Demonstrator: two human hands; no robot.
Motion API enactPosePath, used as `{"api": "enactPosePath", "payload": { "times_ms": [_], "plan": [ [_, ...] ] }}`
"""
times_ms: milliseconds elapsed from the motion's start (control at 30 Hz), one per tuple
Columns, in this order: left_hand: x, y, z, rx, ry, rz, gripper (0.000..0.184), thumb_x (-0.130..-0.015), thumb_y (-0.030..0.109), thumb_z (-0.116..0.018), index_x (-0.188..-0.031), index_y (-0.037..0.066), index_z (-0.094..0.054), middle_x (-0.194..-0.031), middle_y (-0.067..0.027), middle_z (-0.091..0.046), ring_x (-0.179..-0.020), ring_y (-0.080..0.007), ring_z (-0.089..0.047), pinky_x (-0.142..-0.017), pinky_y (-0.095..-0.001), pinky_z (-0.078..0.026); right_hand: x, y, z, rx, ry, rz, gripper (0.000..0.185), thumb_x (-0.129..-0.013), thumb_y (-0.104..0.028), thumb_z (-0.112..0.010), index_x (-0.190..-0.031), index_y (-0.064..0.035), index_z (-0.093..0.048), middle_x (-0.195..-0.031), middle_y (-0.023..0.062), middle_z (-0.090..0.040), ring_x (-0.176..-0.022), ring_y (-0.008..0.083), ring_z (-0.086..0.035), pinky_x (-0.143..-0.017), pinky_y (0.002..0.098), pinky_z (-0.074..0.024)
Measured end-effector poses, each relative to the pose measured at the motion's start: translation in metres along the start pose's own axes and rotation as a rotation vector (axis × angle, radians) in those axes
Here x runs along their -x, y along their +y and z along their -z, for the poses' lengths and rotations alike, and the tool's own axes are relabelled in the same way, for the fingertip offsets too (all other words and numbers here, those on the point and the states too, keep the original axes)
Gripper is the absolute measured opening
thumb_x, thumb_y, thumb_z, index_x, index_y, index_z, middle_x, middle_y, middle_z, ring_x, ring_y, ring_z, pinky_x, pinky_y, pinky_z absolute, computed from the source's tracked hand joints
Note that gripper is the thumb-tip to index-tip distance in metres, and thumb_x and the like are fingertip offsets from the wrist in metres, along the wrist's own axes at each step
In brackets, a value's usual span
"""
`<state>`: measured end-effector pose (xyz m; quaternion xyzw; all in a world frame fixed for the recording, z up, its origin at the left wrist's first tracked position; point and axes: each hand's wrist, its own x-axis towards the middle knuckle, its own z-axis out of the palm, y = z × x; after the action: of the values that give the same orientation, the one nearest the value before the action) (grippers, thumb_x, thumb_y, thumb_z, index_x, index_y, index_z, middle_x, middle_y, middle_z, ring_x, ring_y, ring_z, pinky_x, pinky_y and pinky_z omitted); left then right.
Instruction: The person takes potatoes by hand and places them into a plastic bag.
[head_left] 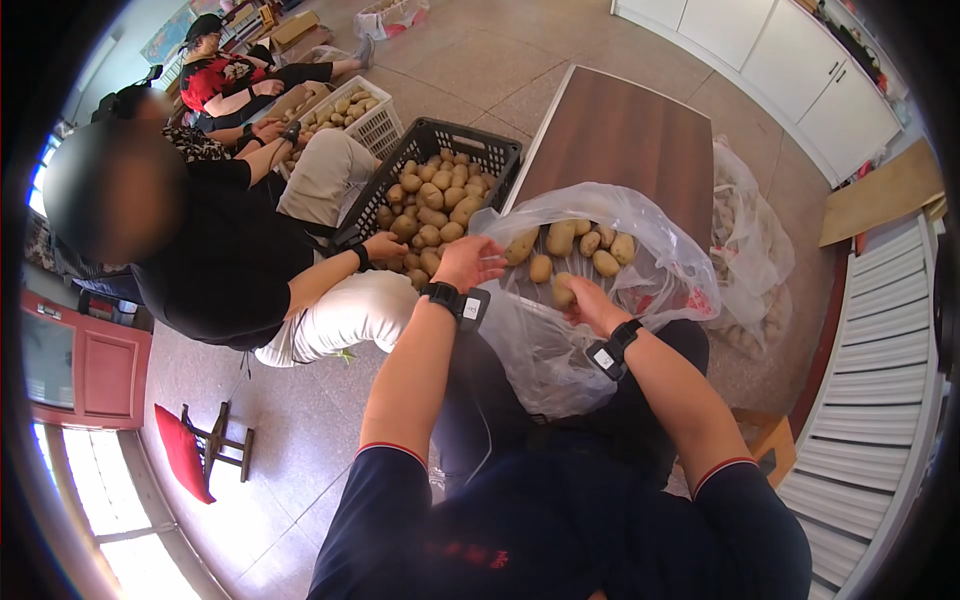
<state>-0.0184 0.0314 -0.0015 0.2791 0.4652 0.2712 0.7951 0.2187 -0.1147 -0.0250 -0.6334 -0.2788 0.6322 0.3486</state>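
Observation:
My left hand (473, 262) is open at the left edge of a clear plastic bag (545, 355), its fingers spread and pointing right. My right hand (590, 303) has its fingers round a potato (563, 290) over the bag's opening. Several more potatoes (605, 262) lie inside the bag, most of them toward its far side. The bag rests partly on a brown wooden board (625, 150) and hangs down over my lap. Left of the bag, a black crate (508, 150) holds many potatoes.
Beside the crate sits a person (215, 265) in black, one hand at the crate's near side. Farther back are other people and a white crate (378, 130) of potatoes. Another filled plastic bag (745, 250) stands right of the board. A red-cushioned stool (185, 455) is at lower left.

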Motion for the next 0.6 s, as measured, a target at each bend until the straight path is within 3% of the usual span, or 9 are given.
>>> {"api": "enactPosePath", "payload": {
  "times_ms": [267,367,500,567,600],
  "plan": [
    [0.010,0.001,-0.019,-0.124,-0.084,0.083,0.035,-0.093,0.025,-0.055,-0.117,0.000,-0.051,-0.113,-0.0169,-0.060,-0.092,-0.0340,-0.066,-0.076,-0.0430,-0.056,-0.005,-0.041,-0.024,-0.085,-0.240,0.069,0.034,-0.097,-0.038,-0.044,-0.104,-0.0088,-0.059,-0.081,0.0031,-0.060,-0.065,0.0129,-0.056,-0.055,0.0274,-0.0444],
    [0.009,-0.002,-0.022,-0.151,-0.069,0.119,0.032,-0.094,0.029,-0.057,-0.113,0.004,-0.053,-0.106,-0.0131,-0.063,-0.088,-0.0298,-0.066,-0.073,-0.0390,-0.057,0.000,-0.059,-0.042,-0.062,-0.152,0.152,0.032,-0.098,-0.038,-0.048,-0.108,-0.0087,-0.058,-0.079,0.0046,-0.061,-0.065,0.0121,-0.056,-0.056,0.0267,-0.0437],
    [0.003,-0.004,-0.018,-0.148,-0.186,0.097,0.038,-0.096,0.034,-0.055,-0.120,0.005,-0.053,-0.101,-0.0112,-0.064,-0.079,-0.0256,-0.066,-0.064,-0.0338,-0.056,-0.013,-0.063,-0.048,-0.017,-0.176,0.237,0.029,-0.098,-0.031,-0.050,-0.111,-0.0075,-0.060,-0.082,0.0038,-0.061,-0.065,0.0101,-0.056,-0.056,0.0244,-0.0435],
    [0.000,-0.003,-0.013,-0.160,-0.232,0.127,0.039,-0.097,0.036,-0.053,-0.122,0.005,-0.053,-0.098,-0.0105,-0.064,-0.075,-0.0241,-0.066,-0.060,-0.0320,-0.056,-0.027,-0.057,-0.048,0.147,-0.075,0.385,0.030,-0.095,-0.028,-0.055,-0.110,-0.0027,-0.059,-0.094,0.0065,-0.064,-0.084,0.0207,-0.063,-0.069,0.0336,-0.0512],
    [-0.001,-0.003,-0.010,-0.126,-0.220,0.109,0.038,-0.097,0.038,-0.053,-0.121,0.008,-0.054,-0.098,-0.0092,-0.065,-0.073,-0.0243,-0.064,-0.060,-0.0340,-0.054,-0.033,-0.053,-0.048,0.147,-0.075,0.384,0.030,-0.095,-0.028,-0.055,-0.110,-0.0027,-0.059,-0.094,0.0065,-0.064,-0.084,0.0207,-0.063,-0.069,0.0336,-0.0512]
  ]
}}
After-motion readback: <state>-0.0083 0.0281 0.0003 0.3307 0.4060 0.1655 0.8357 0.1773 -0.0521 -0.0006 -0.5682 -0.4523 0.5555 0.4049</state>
